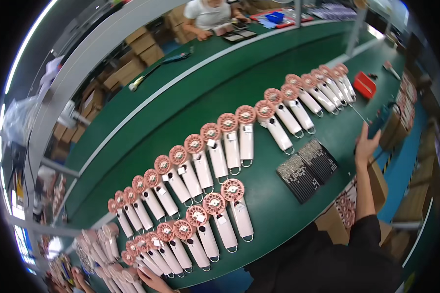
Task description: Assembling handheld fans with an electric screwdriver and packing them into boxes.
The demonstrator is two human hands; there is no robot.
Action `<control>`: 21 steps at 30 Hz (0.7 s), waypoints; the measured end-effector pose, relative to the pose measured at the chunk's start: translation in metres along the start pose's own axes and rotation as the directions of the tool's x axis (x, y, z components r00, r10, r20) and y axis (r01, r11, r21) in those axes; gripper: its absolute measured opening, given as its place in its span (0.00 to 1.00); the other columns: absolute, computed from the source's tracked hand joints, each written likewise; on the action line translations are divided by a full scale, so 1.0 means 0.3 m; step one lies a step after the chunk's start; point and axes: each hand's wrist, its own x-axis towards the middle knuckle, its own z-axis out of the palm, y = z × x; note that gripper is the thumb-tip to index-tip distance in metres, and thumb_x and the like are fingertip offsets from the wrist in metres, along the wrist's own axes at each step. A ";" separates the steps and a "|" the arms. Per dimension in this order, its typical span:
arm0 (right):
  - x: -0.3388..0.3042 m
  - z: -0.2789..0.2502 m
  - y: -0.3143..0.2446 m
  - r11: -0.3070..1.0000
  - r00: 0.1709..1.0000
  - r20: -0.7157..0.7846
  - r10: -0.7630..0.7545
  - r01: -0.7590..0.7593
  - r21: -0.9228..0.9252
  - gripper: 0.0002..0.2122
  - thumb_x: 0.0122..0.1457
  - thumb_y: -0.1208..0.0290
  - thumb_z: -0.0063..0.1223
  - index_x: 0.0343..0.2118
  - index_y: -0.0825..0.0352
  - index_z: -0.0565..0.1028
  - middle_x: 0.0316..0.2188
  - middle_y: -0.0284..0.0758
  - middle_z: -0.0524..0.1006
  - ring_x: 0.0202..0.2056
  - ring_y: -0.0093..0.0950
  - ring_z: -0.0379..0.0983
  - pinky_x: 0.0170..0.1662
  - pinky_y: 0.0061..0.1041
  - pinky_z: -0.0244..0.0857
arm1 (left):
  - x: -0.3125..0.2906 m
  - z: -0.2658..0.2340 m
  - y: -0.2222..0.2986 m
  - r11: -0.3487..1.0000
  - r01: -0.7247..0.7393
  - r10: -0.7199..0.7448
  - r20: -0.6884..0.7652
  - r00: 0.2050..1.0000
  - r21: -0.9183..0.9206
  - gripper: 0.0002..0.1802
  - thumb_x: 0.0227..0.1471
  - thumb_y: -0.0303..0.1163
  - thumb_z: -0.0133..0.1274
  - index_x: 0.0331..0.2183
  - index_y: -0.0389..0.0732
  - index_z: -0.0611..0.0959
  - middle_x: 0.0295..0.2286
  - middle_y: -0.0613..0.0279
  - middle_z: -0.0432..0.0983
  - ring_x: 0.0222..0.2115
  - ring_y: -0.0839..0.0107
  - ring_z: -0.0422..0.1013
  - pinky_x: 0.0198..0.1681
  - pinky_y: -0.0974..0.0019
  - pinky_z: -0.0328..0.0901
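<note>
Pink-and-white handheld fans lie in a long slanting row on the green bench. A shorter row of fans lies nearer, toward the left. At the right end, my right hand is closed around a dark-handled screwdriver, mostly hidden by the fingers. A thin metal shaft points from it toward the last fans of the long row. At the lower edge, my left hand is beside the handles at the near row's left end. Its fingers are partly hidden, so their grip is unclear.
A black tray of small screws sits before the long row. A red bin stands beyond my right hand. More fans crowd the left end. Across the bench, a person works near a teal tool.
</note>
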 end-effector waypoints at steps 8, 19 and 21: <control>0.048 -0.015 -0.038 0.987 0.991 -0.085 0.103 -0.113 -0.113 0.12 0.56 0.65 0.54 0.35 0.68 0.69 0.14 0.29 0.66 0.12 0.18 0.62 0.15 0.20 0.54 | -0.088 0.044 0.137 0.997 -0.072 0.074 -0.111 0.991 0.028 0.22 0.58 0.36 0.46 0.46 0.26 0.72 0.43 0.41 0.71 0.41 0.57 0.68 0.47 0.64 0.62; 0.149 -0.070 0.222 0.949 0.951 -0.044 0.306 -0.309 -0.064 0.14 0.57 0.61 0.52 0.26 0.67 0.67 0.12 0.26 0.62 0.13 0.17 0.57 0.15 0.20 0.53 | -0.012 0.076 -0.006 0.996 -0.087 0.089 -0.086 0.992 0.026 0.26 0.57 0.40 0.46 0.51 0.30 0.68 0.48 0.44 0.67 0.47 0.58 0.65 0.52 0.63 0.57; 0.156 -0.070 0.293 0.921 0.922 0.008 0.387 -0.387 0.052 0.12 0.58 0.62 0.51 0.24 0.63 0.66 0.11 0.25 0.59 0.12 0.17 0.54 0.14 0.19 0.51 | -0.029 0.065 0.039 0.994 -0.103 0.100 -0.095 0.990 -0.025 0.23 0.55 0.35 0.47 0.49 0.30 0.69 0.46 0.46 0.68 0.46 0.59 0.65 0.51 0.63 0.58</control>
